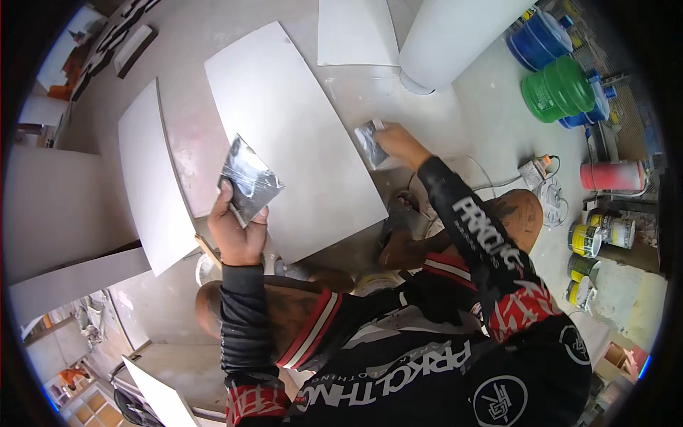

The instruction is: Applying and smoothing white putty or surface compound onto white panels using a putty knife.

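Observation:
My left hand [240, 231] grips a flat, shiny grey square [251, 179] by its lower corner, thumb and fingers at its edges. Streaks of light on its face look like clear plastic film. My right hand [403, 145] pinches a similar dark flat piece [371, 144] by its upper right corner, beside the long edge of a large white panel [299, 121]. The left square is in front of that panel's left part in this view. I cannot make out what either flat piece is.
Another white panel [151, 178] lies to the left, and a white sheet [357, 32] at the back. A thick white cylinder [455, 43] stands far right of centre. Along the right are blue bottles [539, 40], a green bottle [557, 90], a red container [612, 176], several paint cans [585, 240] and a cable [484, 171].

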`<state>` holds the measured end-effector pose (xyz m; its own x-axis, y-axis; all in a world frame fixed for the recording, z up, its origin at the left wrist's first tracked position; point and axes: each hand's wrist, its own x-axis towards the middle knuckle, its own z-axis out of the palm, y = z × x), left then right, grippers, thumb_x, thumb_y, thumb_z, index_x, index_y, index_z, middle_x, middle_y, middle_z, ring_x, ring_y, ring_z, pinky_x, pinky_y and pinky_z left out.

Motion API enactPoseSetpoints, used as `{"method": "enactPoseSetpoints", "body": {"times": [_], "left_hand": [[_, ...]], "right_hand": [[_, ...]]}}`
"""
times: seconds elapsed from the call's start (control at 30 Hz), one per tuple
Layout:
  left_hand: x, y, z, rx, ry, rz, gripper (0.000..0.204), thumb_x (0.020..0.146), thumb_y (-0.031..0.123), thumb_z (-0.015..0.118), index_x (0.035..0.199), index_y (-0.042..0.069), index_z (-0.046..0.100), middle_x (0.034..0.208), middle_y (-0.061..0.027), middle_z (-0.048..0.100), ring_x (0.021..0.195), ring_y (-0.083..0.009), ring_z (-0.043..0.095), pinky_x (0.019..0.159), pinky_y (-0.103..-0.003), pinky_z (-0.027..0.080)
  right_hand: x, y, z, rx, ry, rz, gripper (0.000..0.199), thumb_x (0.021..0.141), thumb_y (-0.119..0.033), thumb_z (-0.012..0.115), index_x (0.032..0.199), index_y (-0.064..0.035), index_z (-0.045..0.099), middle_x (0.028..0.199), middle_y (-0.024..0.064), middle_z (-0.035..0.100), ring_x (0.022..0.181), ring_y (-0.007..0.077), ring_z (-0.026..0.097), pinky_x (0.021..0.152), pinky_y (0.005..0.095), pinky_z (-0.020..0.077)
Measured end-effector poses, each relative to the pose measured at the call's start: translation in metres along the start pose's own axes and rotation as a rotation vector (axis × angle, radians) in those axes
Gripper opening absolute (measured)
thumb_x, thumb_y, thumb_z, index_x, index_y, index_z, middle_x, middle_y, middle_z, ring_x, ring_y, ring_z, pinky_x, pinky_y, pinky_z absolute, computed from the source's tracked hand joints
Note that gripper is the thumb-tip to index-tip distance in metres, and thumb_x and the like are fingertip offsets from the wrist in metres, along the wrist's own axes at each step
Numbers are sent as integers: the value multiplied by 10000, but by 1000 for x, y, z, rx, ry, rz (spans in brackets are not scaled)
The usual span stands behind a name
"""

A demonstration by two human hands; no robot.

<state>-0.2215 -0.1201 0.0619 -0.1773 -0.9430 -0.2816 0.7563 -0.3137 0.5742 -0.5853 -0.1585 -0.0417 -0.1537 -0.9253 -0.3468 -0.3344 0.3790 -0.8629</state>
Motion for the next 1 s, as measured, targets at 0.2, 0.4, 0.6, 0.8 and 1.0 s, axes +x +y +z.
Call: {"method": "enactPoseSetpoints", "body": {"times": [0.2,0.4,0.6,0.8,1.0], "left_hand": [[5,-28,-13,32,12,-105,249,957,248,550,1120,62,580,1016,-68,678,870,-233,687,619,-348,580],[5,-51,-14,-81,133,-339,238,979,249,498,1148,100,574,1023,-39,673,897,-210,677,667,-357,554],[-12,-33,12,-96,22,-216,232,969,210,530,1166,92,566,987,-31,648,876,-187,661,657,-318,558],[4,-16,5,1080,-236,918,315,959,178,480,1221,47,594,1270,-205,593,1113,-332,574,927,-447,457],[12,18,-3,1889,-341,658,638,652,-7,661,1246,221,627,1342,1,570,1243,-318,462,1047,-553,297]], "right_hand": [[35,-13,-7,-198,-106,-3,306,805,-214,567,939,47,652,806,78,630,702,165,575,639,327,449],[-73,-92,15,6,-147,-456,403,874,6,496,1273,1,552,1051,105,680,945,155,642,847,323,512],[-138,-114,30,-512,-255,-850,578,774,35,542,1334,-106,549,1323,168,523,1154,351,503,1016,435,400],[-118,-134,47,1176,-458,514,162,859,-39,566,1016,-24,605,971,89,616,915,224,604,836,358,481],[-24,-199,54,1009,-288,-11,416,710,-68,744,1080,-22,561,1063,53,592,1016,167,572,936,308,445]]}}
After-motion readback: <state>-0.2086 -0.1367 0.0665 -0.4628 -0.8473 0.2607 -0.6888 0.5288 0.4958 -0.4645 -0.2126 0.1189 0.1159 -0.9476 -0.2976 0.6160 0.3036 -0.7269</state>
